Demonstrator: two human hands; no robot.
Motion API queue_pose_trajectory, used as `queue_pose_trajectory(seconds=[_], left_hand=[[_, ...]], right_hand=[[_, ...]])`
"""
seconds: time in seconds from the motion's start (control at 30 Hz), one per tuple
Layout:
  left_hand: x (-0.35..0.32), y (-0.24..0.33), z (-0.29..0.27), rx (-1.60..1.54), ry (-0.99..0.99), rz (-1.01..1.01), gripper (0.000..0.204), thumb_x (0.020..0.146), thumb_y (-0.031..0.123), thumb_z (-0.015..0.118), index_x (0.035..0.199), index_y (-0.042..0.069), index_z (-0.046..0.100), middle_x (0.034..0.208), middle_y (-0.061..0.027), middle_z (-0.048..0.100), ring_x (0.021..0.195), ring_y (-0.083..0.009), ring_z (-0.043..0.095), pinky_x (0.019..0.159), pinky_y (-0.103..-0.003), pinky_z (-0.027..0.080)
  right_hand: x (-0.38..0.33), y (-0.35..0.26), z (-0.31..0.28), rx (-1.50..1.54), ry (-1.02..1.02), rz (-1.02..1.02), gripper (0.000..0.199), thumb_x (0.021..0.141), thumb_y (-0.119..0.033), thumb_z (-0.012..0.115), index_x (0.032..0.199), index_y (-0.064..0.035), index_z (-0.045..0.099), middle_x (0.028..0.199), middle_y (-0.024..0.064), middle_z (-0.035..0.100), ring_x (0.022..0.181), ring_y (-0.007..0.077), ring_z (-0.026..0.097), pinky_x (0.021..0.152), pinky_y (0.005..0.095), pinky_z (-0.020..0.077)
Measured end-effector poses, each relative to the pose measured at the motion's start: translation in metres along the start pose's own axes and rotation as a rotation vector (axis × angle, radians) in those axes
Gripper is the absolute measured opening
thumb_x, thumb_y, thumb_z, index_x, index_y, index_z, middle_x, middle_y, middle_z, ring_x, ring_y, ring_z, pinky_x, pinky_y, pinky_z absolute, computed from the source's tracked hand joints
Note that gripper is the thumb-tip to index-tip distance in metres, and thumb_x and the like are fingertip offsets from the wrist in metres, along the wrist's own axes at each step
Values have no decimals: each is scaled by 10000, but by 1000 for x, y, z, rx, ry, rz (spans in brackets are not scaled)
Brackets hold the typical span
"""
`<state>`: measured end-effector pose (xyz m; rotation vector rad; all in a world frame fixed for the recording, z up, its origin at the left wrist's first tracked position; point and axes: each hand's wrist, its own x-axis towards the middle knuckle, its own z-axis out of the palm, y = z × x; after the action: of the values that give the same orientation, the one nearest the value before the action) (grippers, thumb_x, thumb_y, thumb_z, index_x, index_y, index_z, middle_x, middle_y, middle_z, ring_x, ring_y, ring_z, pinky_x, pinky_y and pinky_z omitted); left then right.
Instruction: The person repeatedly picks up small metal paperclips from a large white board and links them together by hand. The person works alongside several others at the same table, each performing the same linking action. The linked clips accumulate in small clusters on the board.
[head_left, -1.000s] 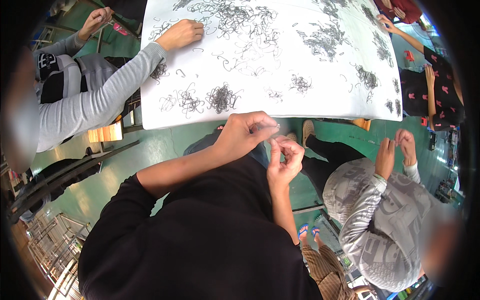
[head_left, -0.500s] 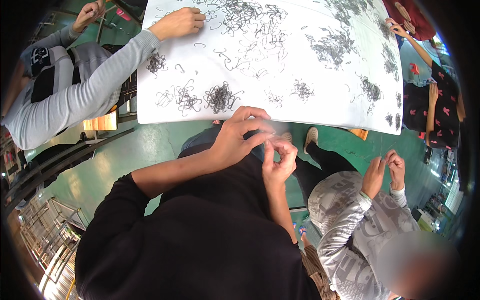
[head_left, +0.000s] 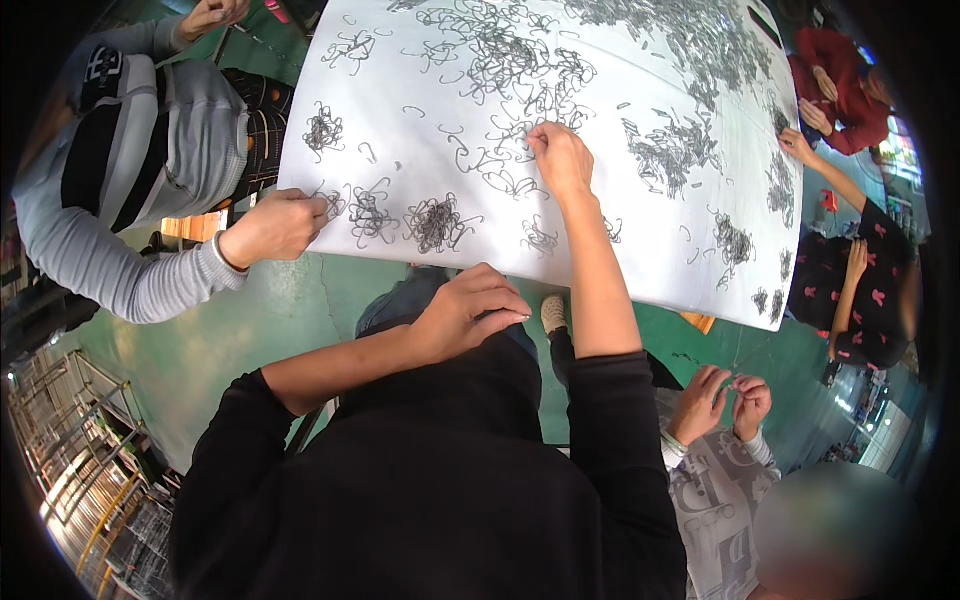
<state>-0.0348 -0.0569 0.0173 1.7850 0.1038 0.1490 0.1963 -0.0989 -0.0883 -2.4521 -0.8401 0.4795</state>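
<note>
My left hand hovers just off the near edge of the white-covered table. Its thumb and fingers are pinched together; a tiny pale glint shows at the tips, too small to name. Stretched over the table, my right hand has its fingertips closed at the edge of a loose spread of thin dark curved pieces, like small hooks. Whatever is between those fingertips is hidden. Nearer the table's front edge lie a dense heap of the curved pieces and a smaller one.
At the left a co-worker's hand rests by a small heap at the table corner. Short straight dark pieces lie on the right half. Another worker's hands are close by at lower right. More people stand along the right side.
My hands have parted: the right reached forward onto the table among the curved pieces, the left stayed near the edge. The left co-worker's hand came back toward the near corner.
</note>
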Motion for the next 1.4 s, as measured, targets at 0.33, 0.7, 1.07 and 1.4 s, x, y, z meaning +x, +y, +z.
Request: queue_pose_trajectory(seconds=[0.33,0.7,1.07,1.4], left_hand=[[-2,-2,2,17,29,21,111,788,80,726,891,70,684,824,-43,640,798,-235,572,729,-346,475],[-4,-6,6,81,-77,106,98,783,86,720,872,67,684,836,-35,665,802,-227,583,717,-339,483],[-9,-3,10,83,-176,140,119,803,23,679,918,46,701,885,-63,673,834,-211,594,757,-318,487],[-17,-8,20,101,-128,159,93,786,77,714,877,68,695,856,-41,671,836,-224,596,758,-347,491]], right_hand=[[-4,6,5,-131,71,8,92,820,-87,654,911,-80,661,867,120,675,827,292,654,735,403,513],[-101,7,-34,806,402,443,116,825,44,623,934,10,606,783,106,681,664,163,660,615,267,514],[-230,-67,-68,1221,551,466,193,830,20,687,966,30,550,852,133,662,715,181,671,629,251,533],[-54,7,-33,132,-20,583,241,788,-20,703,981,60,583,822,154,690,660,185,684,562,267,520]])
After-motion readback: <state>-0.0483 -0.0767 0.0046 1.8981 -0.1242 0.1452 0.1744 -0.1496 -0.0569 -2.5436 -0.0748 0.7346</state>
